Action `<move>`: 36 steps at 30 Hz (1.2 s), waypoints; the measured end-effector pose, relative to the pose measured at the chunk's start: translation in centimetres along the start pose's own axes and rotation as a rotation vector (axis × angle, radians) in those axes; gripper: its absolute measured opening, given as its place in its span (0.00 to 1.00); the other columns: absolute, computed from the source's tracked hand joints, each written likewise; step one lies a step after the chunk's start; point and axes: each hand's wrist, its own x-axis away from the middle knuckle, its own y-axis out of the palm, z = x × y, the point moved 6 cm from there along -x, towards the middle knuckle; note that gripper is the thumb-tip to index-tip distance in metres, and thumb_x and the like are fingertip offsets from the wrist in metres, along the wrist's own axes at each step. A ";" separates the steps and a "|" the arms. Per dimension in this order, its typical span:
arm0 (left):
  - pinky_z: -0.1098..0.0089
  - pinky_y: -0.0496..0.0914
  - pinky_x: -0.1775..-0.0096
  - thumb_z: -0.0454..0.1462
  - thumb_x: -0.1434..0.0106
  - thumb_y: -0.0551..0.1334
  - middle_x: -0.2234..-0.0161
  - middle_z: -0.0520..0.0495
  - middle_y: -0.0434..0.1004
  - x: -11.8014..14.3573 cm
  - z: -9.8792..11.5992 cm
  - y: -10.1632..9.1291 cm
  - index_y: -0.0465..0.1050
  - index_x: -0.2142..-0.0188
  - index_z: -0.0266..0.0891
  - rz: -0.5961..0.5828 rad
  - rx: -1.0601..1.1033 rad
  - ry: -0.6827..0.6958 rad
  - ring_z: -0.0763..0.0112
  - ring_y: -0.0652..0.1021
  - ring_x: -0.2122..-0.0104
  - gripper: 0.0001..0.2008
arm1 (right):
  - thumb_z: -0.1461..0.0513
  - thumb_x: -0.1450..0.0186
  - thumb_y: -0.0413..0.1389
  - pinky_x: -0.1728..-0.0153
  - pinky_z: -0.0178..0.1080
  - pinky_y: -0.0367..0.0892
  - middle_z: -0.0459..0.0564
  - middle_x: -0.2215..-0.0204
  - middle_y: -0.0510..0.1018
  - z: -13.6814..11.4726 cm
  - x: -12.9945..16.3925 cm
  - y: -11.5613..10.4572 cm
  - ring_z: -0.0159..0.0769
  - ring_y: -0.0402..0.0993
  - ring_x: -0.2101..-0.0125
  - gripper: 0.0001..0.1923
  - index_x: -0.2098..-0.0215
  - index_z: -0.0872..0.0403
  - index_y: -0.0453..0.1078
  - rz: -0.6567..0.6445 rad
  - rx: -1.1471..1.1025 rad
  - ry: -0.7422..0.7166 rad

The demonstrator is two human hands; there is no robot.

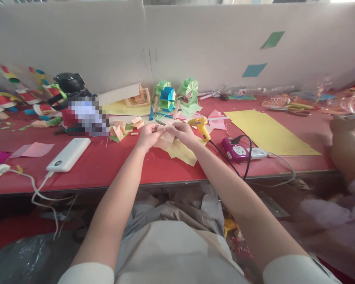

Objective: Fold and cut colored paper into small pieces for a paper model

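1. While their fingertips meet, the left hand (149, 136) and the right hand (182, 132) both pinch narrowly on a small, thin, pale-peach piece of paper (166, 136) above the red, smooth worktop (106, 159); blur hides its exact folds.
2. That piece should handle as light, pliable and easily creased or torn, so its edges look the best place for a gentle thumb-and-forefinger hold.
3. Just beneath it lie flat, pale-yellow paper scraps (183, 153) with angular corners.
4. Beside the right hand rests a yellow, hard-plastic glue gun (199, 124).
5. Beyond the hands stand a blue-and-green folded paper form (167, 95) and a rounded, light-green pleated paper form (190, 88).
6. Farther right sits a glossy purple power socket (233, 150); farther left, a rounded white power bank (69, 154).
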 end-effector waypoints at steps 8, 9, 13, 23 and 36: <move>0.70 0.65 0.69 0.48 0.52 0.74 0.75 0.51 0.74 0.2 0.4 0.4 0.72 0.74 0.38 -0.035 -0.018 -0.036 0.71 0.72 0.74 0.18 | 0.42 0.36 0.57 0.74 0.36 0.50 0.42 0.79 0.62 -0.3 0.1 0.1 0.28 0.56 0.76 0.25 0.76 0.54 0.65 -0.023 -0.005 -0.034; 0.70 0.65 0.69 0.48 0.52 0.74 0.75 0.51 0.74 0.2 0.4 0.4 0.72 0.74 0.39 -0.040 -0.019 -0.039 0.71 0.72 0.74 0.18 | 0.42 0.36 0.57 0.75 0.36 0.50 0.42 0.79 0.62 -0.3 0.1 0.1 0.28 0.56 0.77 0.25 0.76 0.54 0.65 -0.029 -0.007 -0.040; 0.71 0.62 0.70 0.48 0.48 0.71 0.76 0.52 0.70 0.2 0.6 0.4 0.71 0.75 0.39 -0.032 -0.056 -0.008 0.71 0.70 0.74 0.17 | 0.41 0.36 0.57 0.75 0.35 0.51 0.42 0.79 0.63 -0.3 0.1 0.0 0.28 0.57 0.76 0.26 0.76 0.54 0.63 -0.027 -0.015 -0.056; 0.70 0.60 0.70 0.47 0.47 0.69 0.78 0.54 0.66 0.0 0.9 -0.1 0.68 0.77 0.41 0.059 -0.075 0.093 0.73 0.66 0.76 0.15 | 0.38 0.39 0.58 0.76 0.36 0.49 0.42 0.80 0.60 -0.5 0.2 0.3 0.27 0.55 0.78 0.29 0.78 0.53 0.61 -0.031 -0.027 -0.044; 0.70 0.62 0.70 0.46 0.42 0.67 0.79 0.54 0.69 0.2 1.2 -0.6 0.73 0.77 0.40 0.120 -0.149 0.140 0.71 0.69 0.75 0.15 | 0.40 0.39 0.60 0.76 0.35 0.52 0.43 0.80 0.64 -0.5 0.2 0.2 0.28 0.58 0.78 0.28 0.78 0.53 0.63 -0.027 -0.043 -0.035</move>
